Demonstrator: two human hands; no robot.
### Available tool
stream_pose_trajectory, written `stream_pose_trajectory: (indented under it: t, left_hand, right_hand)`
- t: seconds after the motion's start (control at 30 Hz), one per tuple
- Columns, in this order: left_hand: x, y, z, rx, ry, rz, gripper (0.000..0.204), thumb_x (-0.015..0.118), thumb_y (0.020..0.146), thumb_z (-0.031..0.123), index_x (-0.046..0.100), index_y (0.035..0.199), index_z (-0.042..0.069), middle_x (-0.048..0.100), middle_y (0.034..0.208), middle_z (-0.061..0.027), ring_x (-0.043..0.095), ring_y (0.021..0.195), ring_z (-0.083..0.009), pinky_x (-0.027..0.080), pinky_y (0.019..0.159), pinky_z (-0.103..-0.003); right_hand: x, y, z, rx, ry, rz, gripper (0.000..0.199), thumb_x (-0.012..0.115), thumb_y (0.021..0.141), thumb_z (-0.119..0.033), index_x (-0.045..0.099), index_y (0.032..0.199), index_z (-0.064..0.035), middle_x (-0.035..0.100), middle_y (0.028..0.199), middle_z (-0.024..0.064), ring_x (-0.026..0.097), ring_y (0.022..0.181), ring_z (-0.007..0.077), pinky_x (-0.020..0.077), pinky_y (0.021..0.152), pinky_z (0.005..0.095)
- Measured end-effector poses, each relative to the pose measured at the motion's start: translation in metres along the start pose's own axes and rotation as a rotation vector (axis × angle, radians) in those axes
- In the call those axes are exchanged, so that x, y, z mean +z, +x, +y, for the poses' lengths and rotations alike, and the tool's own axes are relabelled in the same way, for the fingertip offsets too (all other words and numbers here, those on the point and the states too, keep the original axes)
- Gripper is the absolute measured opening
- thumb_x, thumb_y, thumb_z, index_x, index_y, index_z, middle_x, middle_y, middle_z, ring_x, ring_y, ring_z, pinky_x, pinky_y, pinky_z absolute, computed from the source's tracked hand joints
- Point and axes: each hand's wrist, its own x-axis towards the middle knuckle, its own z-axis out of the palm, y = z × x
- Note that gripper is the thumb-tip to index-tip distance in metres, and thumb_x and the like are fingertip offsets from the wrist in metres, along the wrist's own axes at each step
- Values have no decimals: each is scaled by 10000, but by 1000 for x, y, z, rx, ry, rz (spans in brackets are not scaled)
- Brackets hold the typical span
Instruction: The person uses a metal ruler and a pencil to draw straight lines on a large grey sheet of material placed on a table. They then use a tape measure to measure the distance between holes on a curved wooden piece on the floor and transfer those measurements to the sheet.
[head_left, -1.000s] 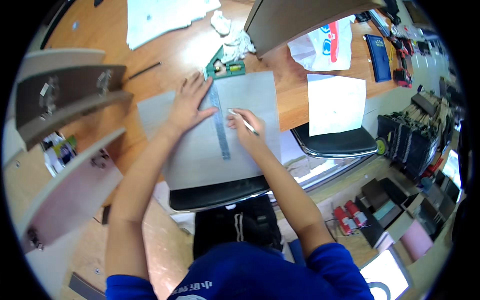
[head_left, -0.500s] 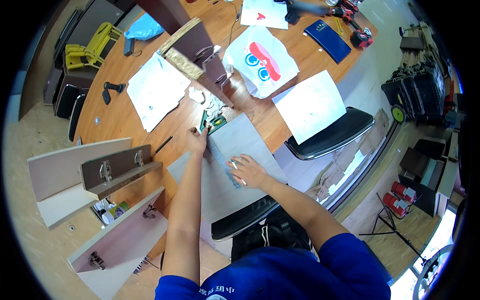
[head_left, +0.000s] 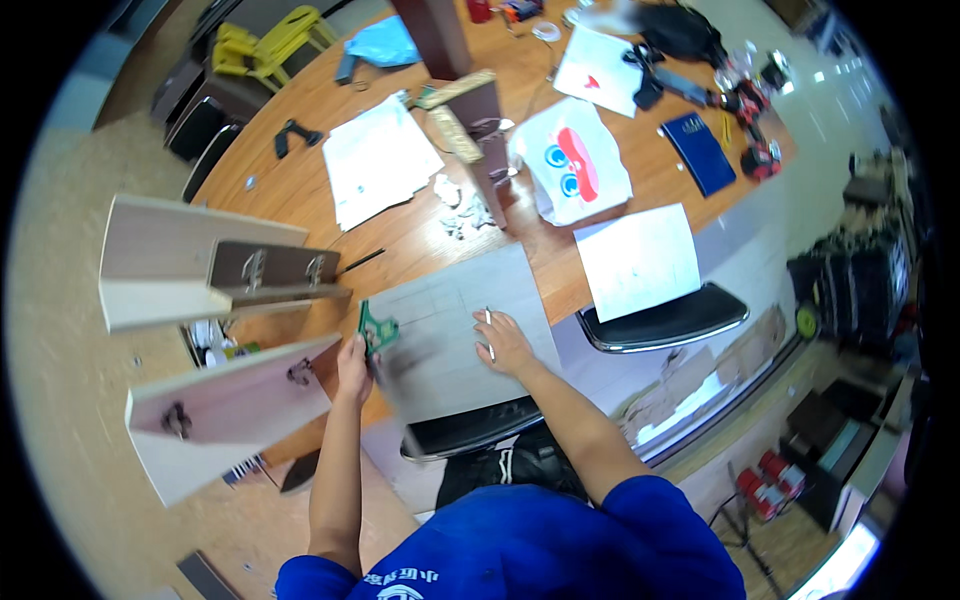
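Your left hand [head_left: 353, 372] has its fingers closed on the green square tool [head_left: 378, 333] at the left edge of the grey panel [head_left: 465, 325], though blur hides the exact finger placement. Your right hand [head_left: 508, 345] lies over the panel's right half, its fingers curled narrowly around a white pen [head_left: 489, 318], while the panel rests on the near part of the wooden table [head_left: 300, 170] with its near edge over a black chair [head_left: 470, 430]. Crumpled white material [head_left: 462, 212] lies just beyond the panel's far edge, a dark thin rod [head_left: 362, 260] lies to the far left, and a white sheet [head_left: 640, 262] sits to the right.
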Motion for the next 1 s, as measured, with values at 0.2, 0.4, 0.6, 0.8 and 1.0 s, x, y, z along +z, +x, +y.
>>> stream_pose_trajectory:
  t: [0.2,0.4,0.6,0.8,1.0]
  left_hand:
    - [-143,-123,-119,-576,-184,-282,378,460,1047,458,593,1038,104,448,604,10,398,461,-98,315,419,-251]
    - [-201,-261,-215,-841,-253,-216,367,503,1029,462,581,938,116,511,660,-28,397,469,-105,306,410,-237]
    - [-254,-296,-279,-843,-475,-3,371,691,899,529,581,896,175,522,630,-16,415,411,-78,307,363,-212]
    - [-295,-269,-181,-460,-744,-505,352,563,984,509,582,971,157,398,591,38,334,418,-49,269,384,-191]
    - [-255,-221,-110,-410,-318,-567,475,459,994,616,529,966,147,352,580,41,297,445,-56,242,393,-194]
  right_hand:
    - [-10,-2,20,0,22,-137,360,661,797,-100,571,1135,-18,586,1274,189,520,1230,380,430,1046,466]
    - [-29,-20,-24,256,-156,-222,412,636,841,-122,574,1240,-40,644,1175,195,579,1147,384,455,1004,442]
    - [-18,-117,-144,225,-85,-119,323,641,891,-156,611,1190,-37,678,1129,188,655,1061,363,510,908,420]
    - [29,-139,-277,129,252,-475,270,643,912,-131,626,1163,-34,694,1073,169,689,985,319,531,886,385]
    - [41,-104,-326,62,328,-487,210,680,886,-132,634,1055,-17,703,866,163,706,811,302,546,743,370]
